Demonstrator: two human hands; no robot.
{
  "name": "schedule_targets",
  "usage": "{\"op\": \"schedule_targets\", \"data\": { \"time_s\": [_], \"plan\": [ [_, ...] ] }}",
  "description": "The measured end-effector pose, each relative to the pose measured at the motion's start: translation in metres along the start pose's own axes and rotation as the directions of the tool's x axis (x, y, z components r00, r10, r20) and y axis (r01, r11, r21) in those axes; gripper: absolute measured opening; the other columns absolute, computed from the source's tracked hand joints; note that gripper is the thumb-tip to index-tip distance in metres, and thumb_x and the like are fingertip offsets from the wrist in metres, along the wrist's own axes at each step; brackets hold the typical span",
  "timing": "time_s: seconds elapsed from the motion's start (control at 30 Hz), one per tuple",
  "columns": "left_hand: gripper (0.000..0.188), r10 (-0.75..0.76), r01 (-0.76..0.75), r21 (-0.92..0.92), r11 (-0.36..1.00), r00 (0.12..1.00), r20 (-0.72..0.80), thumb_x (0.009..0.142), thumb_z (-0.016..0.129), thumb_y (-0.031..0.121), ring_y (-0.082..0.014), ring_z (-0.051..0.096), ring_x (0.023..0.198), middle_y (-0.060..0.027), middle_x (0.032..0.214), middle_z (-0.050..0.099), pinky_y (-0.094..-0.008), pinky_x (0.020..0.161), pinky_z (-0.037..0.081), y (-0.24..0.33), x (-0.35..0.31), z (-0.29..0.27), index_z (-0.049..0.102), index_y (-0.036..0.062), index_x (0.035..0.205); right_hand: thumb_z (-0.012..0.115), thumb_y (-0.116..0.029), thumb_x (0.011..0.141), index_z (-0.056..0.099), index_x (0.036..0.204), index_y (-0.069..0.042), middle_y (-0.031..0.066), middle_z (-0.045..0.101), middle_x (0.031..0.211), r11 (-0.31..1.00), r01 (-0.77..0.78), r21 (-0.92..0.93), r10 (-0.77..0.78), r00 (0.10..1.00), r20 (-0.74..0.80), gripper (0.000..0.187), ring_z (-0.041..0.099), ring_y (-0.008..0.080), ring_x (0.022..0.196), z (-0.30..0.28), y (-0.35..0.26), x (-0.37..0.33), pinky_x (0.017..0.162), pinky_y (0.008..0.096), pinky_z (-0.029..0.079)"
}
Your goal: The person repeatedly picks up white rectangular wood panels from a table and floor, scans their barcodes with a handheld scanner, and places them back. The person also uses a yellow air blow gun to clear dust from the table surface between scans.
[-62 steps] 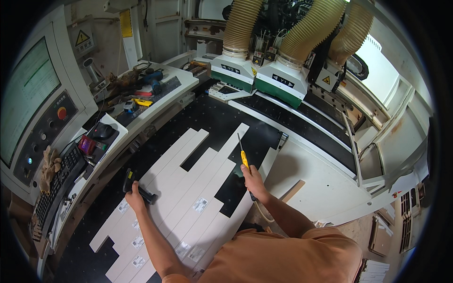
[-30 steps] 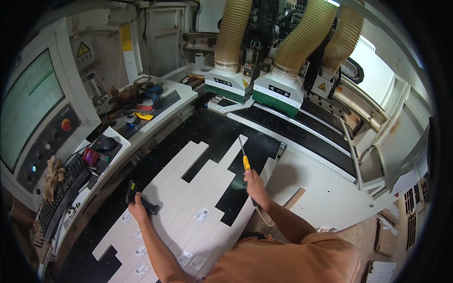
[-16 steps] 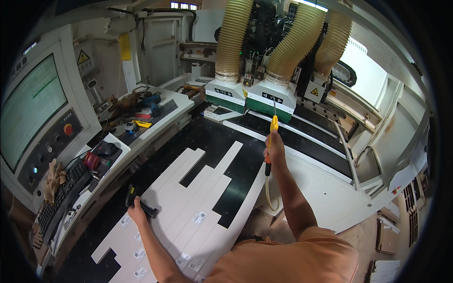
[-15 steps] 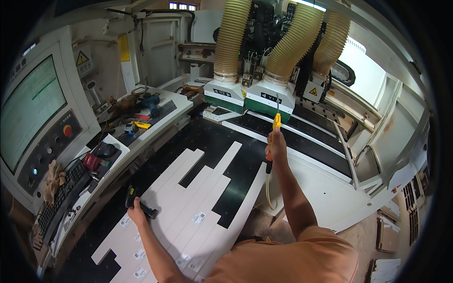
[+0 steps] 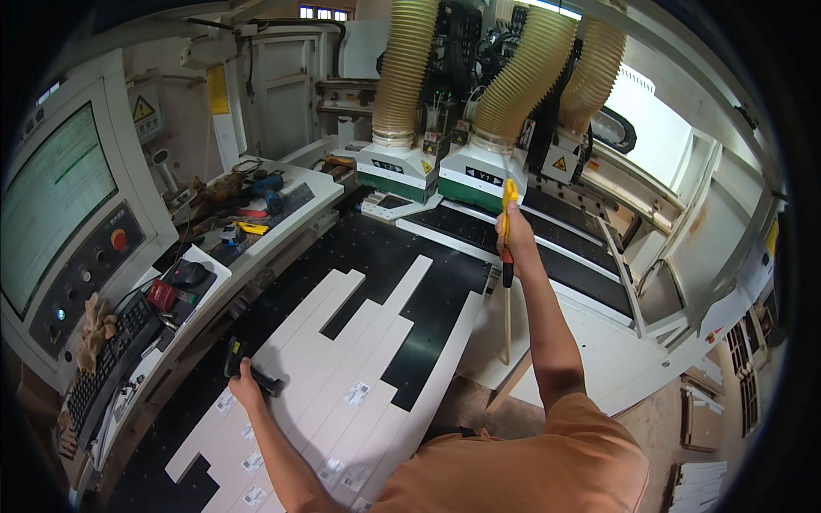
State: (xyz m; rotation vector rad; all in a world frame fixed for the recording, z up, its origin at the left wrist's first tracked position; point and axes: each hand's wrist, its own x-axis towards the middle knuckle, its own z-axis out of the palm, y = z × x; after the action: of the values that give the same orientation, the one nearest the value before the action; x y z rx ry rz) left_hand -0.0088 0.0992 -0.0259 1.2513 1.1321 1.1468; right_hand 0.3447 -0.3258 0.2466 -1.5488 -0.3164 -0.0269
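Fingers of right hand (image 5: 514,238) clenched round yellow-handled air gun (image 5: 508,224), raised; left hand (image 5: 245,383) grips black tool (image 5: 242,368), probably scanner, on white panels (image 5: 342,376).

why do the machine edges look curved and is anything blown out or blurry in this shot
Head view: fisheye lens bends straight edges toward the black rim; the window at upper right is blown out white; the white panels stay evenly lit and sharp, as do the left hand and right hand holding the yellow-handled tool.

free: black bed (image 5: 428,295) right of panels (image 5: 342,385) | blocked: heads (image 5: 436,167) and hoses (image 5: 406,68) behind | left: desk (image 5: 282,235) clutter
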Motion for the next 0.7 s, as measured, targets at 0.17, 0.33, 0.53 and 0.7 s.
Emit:
{"op": "schedule_targets", "data": {
  "time_s": [0.17,0.33,0.53,0.7],
  "plan": [
    [0.043,0.036,-0.037,-0.034,0.999,0.999,-0.016,0.087,0.076,0.032,-0.0126,0.05,0.064,-0.0008,0.068,0.056,-0.0344,0.06,0.041,0.002,-0.004,0.002,0.067,-0.0085,0.08,0.041,-0.059,0.105,0.054,0.095,-0.011,-0.0036,0.049,0.069,0.995,0.085,-0.042,-0.084,0.996,0.024,0.051,0.042,0.0077,0.046,0.002,0.008,-0.002,0.044,0.024,0.036],
    [0.043,0.028,-0.028,0.012,1.0,1.0,-0.014,0.086,0.077,0.033,-0.0124,0.049,0.064,-0.0008,0.067,0.056,-0.0349,0.06,0.041,0.005,-0.003,0.0,0.066,-0.0086,0.078,0.044,-0.056,0.104,0.053,0.096,-0.01,-0.0026,0.048,0.068,0.995,-0.018,-0.096,0.015,0.999,-0.035,0.048,0.043,0.0096,0.045,0.002,0.027,-0.006,0.044,0.0268,0.037],
    [0.044,0.011,-0.01,0.018,1.0,1.0,-0.029,0.086,0.077,0.033,-0.0133,0.048,0.063,-0.0009,0.066,0.054,-0.035,0.06,0.041,0.001,-0.002,0.002,0.064,-0.0085,0.076,0.042,-0.05,0.107,0.053,0.096,-0.01,-0.0021,0.048,0.067,0.999,0.032,-0.012,-0.033,0.987,-0.156,0.042,0.043,0.0091,0.044,-0.011,0.03,-0.002,0.043,0.0263,0.037],
    [0.046,0.021,-0.021,0.012,1.0,1.0,-0.016,0.086,0.077,0.034,-0.0141,0.048,0.063,-0.0021,0.067,0.055,-0.0355,0.061,0.041,-0.001,0.001,0.0,0.064,-0.0095,0.076,0.041,-0.063,0.105,0.059,0.097,-0.008,-0.0005,0.054,0.069,0.991,0.105,0.088,-0.089,0.982,-0.166,0.058,0.046,0.0091,0.044,-0.055,-0.006,0.034,0.04,0.0238,0.037]
  ]
}}
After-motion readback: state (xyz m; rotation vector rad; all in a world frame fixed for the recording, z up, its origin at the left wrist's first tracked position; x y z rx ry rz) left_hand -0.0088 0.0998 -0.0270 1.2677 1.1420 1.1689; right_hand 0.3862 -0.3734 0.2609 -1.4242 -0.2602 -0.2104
